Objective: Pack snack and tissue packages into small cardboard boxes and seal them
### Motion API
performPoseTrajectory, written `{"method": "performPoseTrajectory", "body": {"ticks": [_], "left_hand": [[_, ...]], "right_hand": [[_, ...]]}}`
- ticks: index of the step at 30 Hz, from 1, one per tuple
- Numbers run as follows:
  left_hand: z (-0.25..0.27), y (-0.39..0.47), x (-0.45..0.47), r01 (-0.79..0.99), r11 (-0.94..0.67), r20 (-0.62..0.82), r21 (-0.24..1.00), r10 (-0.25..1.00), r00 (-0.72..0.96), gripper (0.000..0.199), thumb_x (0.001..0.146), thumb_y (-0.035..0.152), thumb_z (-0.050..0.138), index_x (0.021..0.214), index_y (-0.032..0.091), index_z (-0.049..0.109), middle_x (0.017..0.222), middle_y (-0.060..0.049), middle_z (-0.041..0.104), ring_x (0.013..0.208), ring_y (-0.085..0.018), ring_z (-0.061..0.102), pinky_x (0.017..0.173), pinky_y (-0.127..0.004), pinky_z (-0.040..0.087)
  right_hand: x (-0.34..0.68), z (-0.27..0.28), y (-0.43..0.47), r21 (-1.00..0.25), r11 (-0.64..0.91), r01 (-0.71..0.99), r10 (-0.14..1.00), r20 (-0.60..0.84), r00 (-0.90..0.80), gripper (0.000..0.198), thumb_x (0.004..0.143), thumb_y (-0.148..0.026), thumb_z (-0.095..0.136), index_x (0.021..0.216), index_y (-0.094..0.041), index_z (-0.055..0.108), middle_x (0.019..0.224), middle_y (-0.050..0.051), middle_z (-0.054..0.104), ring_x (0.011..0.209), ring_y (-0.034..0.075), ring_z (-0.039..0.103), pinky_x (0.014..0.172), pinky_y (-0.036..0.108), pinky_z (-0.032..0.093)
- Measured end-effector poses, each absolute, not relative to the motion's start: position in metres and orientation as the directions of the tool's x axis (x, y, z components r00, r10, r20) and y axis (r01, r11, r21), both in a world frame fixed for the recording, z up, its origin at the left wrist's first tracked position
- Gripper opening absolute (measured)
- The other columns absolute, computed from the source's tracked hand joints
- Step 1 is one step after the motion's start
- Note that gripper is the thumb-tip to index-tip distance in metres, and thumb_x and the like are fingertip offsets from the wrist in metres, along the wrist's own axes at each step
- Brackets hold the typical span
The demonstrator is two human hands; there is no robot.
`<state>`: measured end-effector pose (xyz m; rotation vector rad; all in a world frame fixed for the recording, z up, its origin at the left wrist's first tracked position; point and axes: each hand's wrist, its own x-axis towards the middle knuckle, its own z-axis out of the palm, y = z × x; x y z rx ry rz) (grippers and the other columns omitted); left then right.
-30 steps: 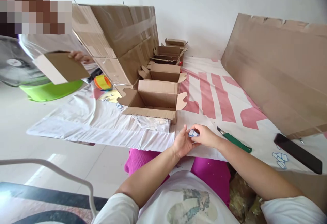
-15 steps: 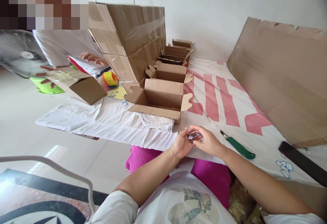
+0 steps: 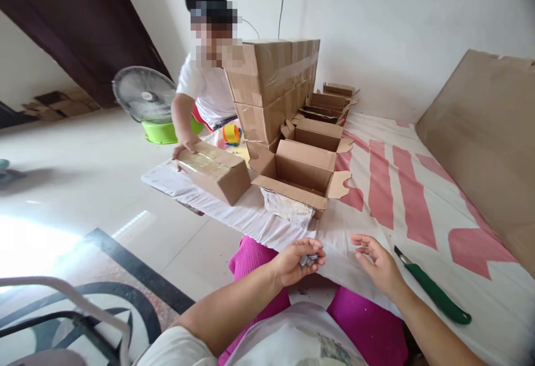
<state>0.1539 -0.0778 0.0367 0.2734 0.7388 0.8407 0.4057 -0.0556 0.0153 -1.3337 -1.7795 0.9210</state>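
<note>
My left hand (image 3: 296, 261) is palm up at the table's front edge, its fingers curled around several small blue-and-white pieces (image 3: 308, 260); their exact kind is too small to make out. To its right, my right hand (image 3: 377, 261) is apart from it, fingers loosely bent and nothing in them. A utility knife (image 3: 437, 293) with a green handle lies on the cloth just right of that hand, its blade pointing away from me. Ahead of my hands stands an open cardboard box (image 3: 288, 183), flaps spread, with a clear plastic packet (image 3: 287, 208) against its near side.
More open boxes (image 3: 315, 135) stand in a row behind. Left of them rises a stack of taped cartons (image 3: 271, 79). A co-worker's hand (image 3: 186, 147) rests on a taped box (image 3: 221, 171). A large cardboard sheet (image 3: 485, 149) leans at the right. Orange-yellow tape (image 3: 231, 133) lies near the stack.
My hands have separated: the right moved away to the right, while the left keeps the small pieces. The view swung left. The co-worker's box now rests on the table's left end.
</note>
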Motion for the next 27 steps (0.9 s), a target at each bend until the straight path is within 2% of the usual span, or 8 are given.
{"method": "performPoseTrajectory", "body": {"ticks": [6, 9, 11, 15, 17, 18, 21, 27], "left_hand": [[0.045, -0.087, 0.07, -0.676, 0.513, -0.48, 0.53, 0.838, 0.26, 0.012, 0.073, 0.012, 0.073, 0.08, 0.011, 0.064, 0.078, -0.005, 0.064, 0.06, -0.009, 0.062, 0.045, -0.013, 0.045], [0.056, -0.076, 0.012, -0.722, 0.259, -0.485, 0.642, 0.866, -0.12, 0.004, 0.078, 0.009, 0.065, 0.08, 0.01, 0.063, 0.076, -0.007, 0.063, 0.058, -0.01, 0.059, 0.043, -0.015, 0.045], [0.063, -0.063, -0.035, -0.681, 0.065, -0.477, 0.729, 0.762, -0.438, 0.007, 0.081, 0.006, 0.057, 0.077, 0.011, 0.06, 0.072, -0.006, 0.061, 0.057, -0.01, 0.058, 0.043, -0.015, 0.045], [0.077, -0.026, -0.125, -0.552, -0.091, -0.41, 0.829, 0.572, -0.71, 0.011, 0.091, 0.011, 0.049, 0.083, 0.014, 0.056, 0.067, 0.0, 0.054, 0.054, -0.006, 0.053, 0.046, -0.013, 0.043], [0.088, -0.004, -0.157, -0.484, -0.081, -0.378, 0.871, 0.519, -0.766, 0.011, 0.094, 0.021, 0.052, 0.098, 0.013, 0.059, 0.083, -0.003, 0.061, 0.066, -0.01, 0.059, 0.056, -0.02, 0.052], [0.094, 0.009, -0.169, -0.449, -0.067, -0.355, 0.891, 0.514, -0.781, 0.02, 0.094, 0.028, 0.055, 0.107, 0.014, 0.059, 0.096, -0.005, 0.063, 0.078, -0.013, 0.063, 0.065, -0.027, 0.056], [0.121, 0.051, -0.191, -0.322, -0.031, -0.248, 0.946, 0.568, -0.785, 0.037, 0.092, 0.036, 0.059, 0.123, 0.016, 0.055, 0.123, -0.009, 0.059, 0.104, -0.021, 0.062, 0.087, -0.043, 0.055], [0.178, 0.134, -0.19, -0.069, 0.038, -0.074, 0.997, 0.748, -0.659, 0.034, 0.094, 0.036, 0.057, 0.118, 0.012, 0.056, 0.119, -0.01, 0.061, 0.101, -0.019, 0.062, 0.088, -0.043, 0.053]], "right_hand": [[0.413, -0.022, -0.065, -0.847, 0.09, 0.524, 0.992, 0.031, -0.12, 0.033, 0.079, -0.042, 0.056, 0.103, -0.021, 0.066, 0.103, 0.01, 0.072, 0.091, 0.023, 0.069, 0.084, 0.038, 0.057], [0.416, -0.034, -0.068, -0.832, 0.091, 0.546, 0.994, 0.045, -0.098, 0.034, 0.079, -0.045, 0.057, 0.101, -0.021, 0.067, 0.101, 0.009, 0.073, 0.086, 0.022, 0.069, 0.081, 0.034, 0.058], [0.418, -0.039, -0.068, -0.827, 0.109, 0.551, 0.993, 0.065, -0.098, 0.034, 0.079, -0.047, 0.057, 0.099, -0.021, 0.068, 0.098, 0.008, 0.073, 0.082, 0.021, 0.069, 0.078, 0.032, 0.058], [0.419, -0.042, -0.065, -0.809, 0.136, 0.572, 0.99, 0.092, -0.106, 0.032, 0.08, -0.047, 0.056, 0.096, -0.022, 0.069, 0.094, 0.007, 0.074, 0.08, 0.02, 0.069, 0.078, 0.029, 0.058], [0.417, -0.04, -0.065, -0.801, 0.15, 0.58, 0.988, 0.108, -0.107, 0.032, 0.08, -0.047, 0.056, 0.093, -0.022, 0.07, 0.092, 0.007, 0.074, 0.079, 0.02, 0.069, 0.078, 0.029, 0.058], [0.415, -0.038, -0.065, -0.798, 0.155, 0.583, 0.988, 0.114, -0.107, 0.031, 0.08, -0.047, 0.056, 0.092, -0.022, 0.07, 0.091, 0.007, 0.074, 0.078, 0.02, 0.069, 0.078, 0.029, 0.058], [0.411, -0.033, -0.065, -0.796, 0.155, 0.585, 0.988, 0.123, -0.096, 0.031, 0.079, -0.047, 0.056, 0.088, -0.022, 0.071, 0.089, 0.007, 0.074, 0.077, 0.021, 0.07, 0.076, 0.031, 0.059], [0.403, -0.025, -0.066, -0.817, 0.141, 0.559, 0.99, 0.12, -0.074, 0.029, 0.08, -0.047, 0.056, 0.086, -0.023, 0.071, 0.087, 0.008, 0.073, 0.076, 0.023, 0.069, 0.074, 0.035, 0.058]]}}
